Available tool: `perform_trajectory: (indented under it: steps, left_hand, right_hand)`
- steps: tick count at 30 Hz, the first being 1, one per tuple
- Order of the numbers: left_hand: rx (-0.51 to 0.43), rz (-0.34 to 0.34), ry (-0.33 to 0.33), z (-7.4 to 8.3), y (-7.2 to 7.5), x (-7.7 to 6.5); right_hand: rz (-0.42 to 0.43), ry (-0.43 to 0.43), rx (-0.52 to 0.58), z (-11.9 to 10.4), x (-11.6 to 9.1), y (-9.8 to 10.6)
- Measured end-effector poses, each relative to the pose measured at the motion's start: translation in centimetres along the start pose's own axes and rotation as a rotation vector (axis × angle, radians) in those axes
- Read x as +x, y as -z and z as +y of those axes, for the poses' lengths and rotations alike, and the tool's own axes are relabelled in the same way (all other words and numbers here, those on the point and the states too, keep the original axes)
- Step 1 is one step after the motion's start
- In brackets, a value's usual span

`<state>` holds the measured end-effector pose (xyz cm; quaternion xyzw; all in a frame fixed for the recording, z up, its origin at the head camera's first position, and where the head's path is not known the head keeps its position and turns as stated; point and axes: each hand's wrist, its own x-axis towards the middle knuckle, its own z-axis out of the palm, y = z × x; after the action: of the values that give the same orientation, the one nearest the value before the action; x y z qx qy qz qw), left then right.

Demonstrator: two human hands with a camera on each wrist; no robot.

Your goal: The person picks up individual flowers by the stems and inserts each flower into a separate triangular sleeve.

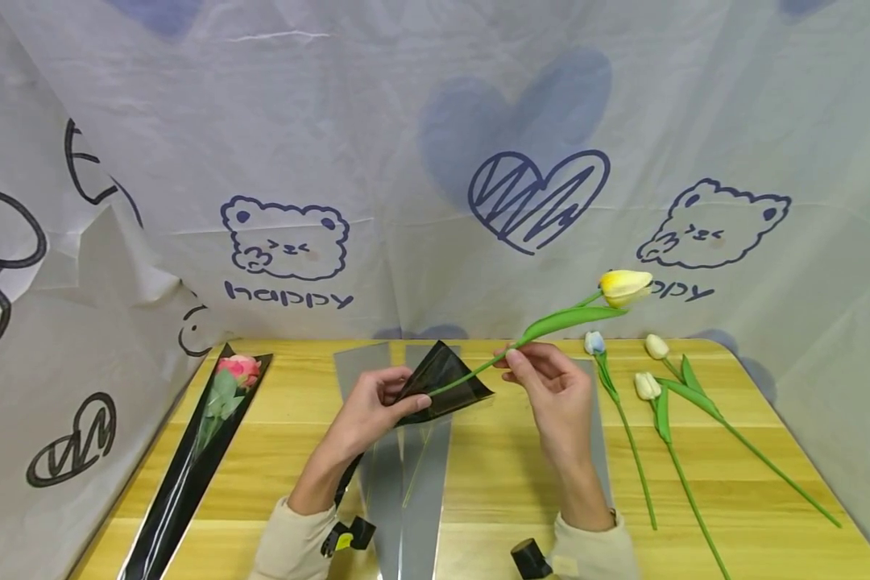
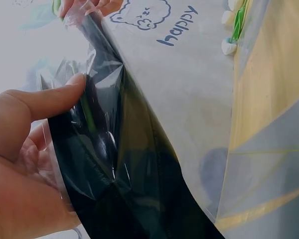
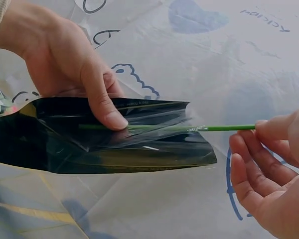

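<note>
A yellow artificial tulip (image 1: 626, 287) with a long green leaf points up to the right in the head view. My right hand (image 1: 551, 391) pinches its green stem (image 3: 229, 128) between thumb and fingers. The lower stem runs inside a black sleeve with a clear front (image 1: 445, 379). My left hand (image 1: 370, 411) grips this flower sleeve near its open end, thumb (image 3: 107, 112) on the clear film over the stem and the other fingers behind. In the left wrist view the stem shows through the sleeve (image 2: 154, 164) below the thumb.
On the left of the wooden table (image 1: 493, 475) lies a pink flower (image 1: 239, 370) in a black sleeve (image 1: 163, 515). Flat grey sleeves (image 1: 424, 491) lie under my hands. To the right are a bluish-white tulip (image 1: 594, 343) and two white tulips (image 1: 648, 386). A printed cloth (image 1: 406, 161) hangs behind.
</note>
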<state>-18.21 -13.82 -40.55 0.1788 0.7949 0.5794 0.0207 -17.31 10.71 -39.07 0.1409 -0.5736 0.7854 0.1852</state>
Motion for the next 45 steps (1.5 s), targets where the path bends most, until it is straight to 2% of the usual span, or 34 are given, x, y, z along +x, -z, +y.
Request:
perform_trajectory:
  steps: [6,12,25,35,45]
  left_hand:
    - [-0.022,0.012,-0.016,0.6,-0.3,-0.1]
    - [-0.043,0.001,-0.034,1.0,-0.5,-0.2]
    - [-0.05,-0.022,-0.047,1.4,-1.3,-0.2]
    - [-0.011,-0.003,-0.072,1.7,-1.9,-0.3]
    - [0.015,-0.007,-0.075,1.6,-2.1,-0.4]
  right_hand:
    - [-0.048,0.014,-0.076,-0.1,-0.1,-0.4]
    - [-0.126,-0.016,-0.119,0.1,-0.3,-0.8]
    - [-0.202,-0.036,-0.199,-0.1,-0.5,-0.6]
    - [-0.287,-0.055,-0.304,0.2,-0.7,-0.7]
    - [-0.313,-0.11,-0.405,0.2,-0.8,-0.5]
